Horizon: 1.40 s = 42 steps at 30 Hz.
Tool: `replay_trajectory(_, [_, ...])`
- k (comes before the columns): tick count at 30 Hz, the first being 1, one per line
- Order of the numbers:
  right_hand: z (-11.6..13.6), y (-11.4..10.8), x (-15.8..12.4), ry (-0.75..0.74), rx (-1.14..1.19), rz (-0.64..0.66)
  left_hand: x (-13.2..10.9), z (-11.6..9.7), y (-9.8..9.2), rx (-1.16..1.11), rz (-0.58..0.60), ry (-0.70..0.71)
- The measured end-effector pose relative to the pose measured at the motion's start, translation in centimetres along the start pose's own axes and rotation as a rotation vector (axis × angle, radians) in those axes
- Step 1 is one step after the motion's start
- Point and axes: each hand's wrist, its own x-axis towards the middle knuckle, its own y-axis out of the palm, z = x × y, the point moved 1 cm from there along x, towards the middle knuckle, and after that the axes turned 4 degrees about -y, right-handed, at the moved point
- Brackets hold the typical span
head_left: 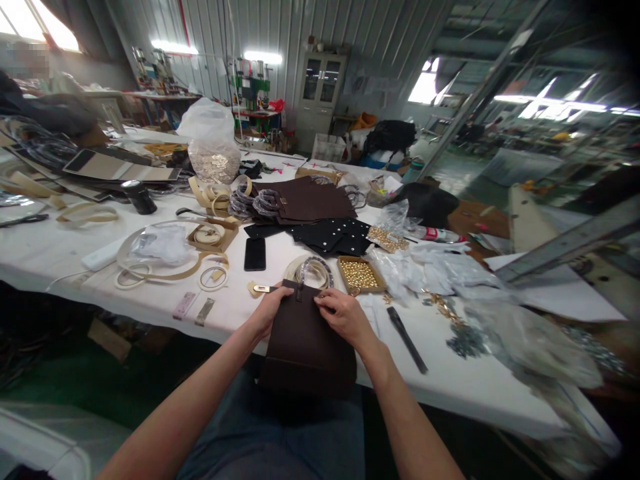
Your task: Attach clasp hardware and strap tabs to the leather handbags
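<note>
We have one dark brown bag (310, 340) at the lower centre of the frame, leaning over the near edge of the desk (445, 400); our left hand (269, 312) has its grip closed on the bag's upper left edge, thumb on the front; our right hand (343, 315) has its fingertips pinched together at the upper right edge, though we cannot tell whether a small part is between them.

To work this edge well, we should keep the left grip firm so that the panel stays taut, press squarely with the right fingertips, and avoid creasing or scratching the front.

Counting, we find one black phone (255, 255) at the centre; one flat dark tool (407, 340) at the lower right; one open box (371, 291) right of centre, its gold pieces (359, 273) too many to count; one red-labelled bottle (440, 234) farther right.
</note>
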Motion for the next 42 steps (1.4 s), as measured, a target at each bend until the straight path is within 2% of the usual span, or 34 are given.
replay_trajectory(7, [0.5,0.3,0.1,0.007,-0.080,-0.012,0.3,0.2,-0.2,0.016,-0.037,-0.012])
replay_trajectory(16, [1.1,0.5,1.2,0.023,-0.240,0.084,0.7,0.4,-0.6,0.075,-0.078,-0.004])
replay_trajectory(23, [1.0,1.2,1.2,0.040,-0.289,0.090,0.4,0.1,-0.2,0.076,-0.097,0.004])
replay_trajectory(29, [1.0,0.9,1.6,-0.028,-0.288,0.189,0.3,0.0,-0.2,0.080,-0.098,0.040])
replay_trajectory(32, [0.7,0.4,0.8,-0.043,-0.152,0.134,0.3,0.1,-0.5,0.015,-0.111,-0.008])
replay_trajectory(37, [0.1,0.5,-1.9,-0.004,0.004,-0.068,0.9,0.5,-1.5,-0.032,-0.156,-0.110])
replay_trajectory(42, [-0.1,0.9,-2.6,-0.001,-0.060,-0.041,1.4,0.7,-1.7,-0.028,-0.165,-0.132])
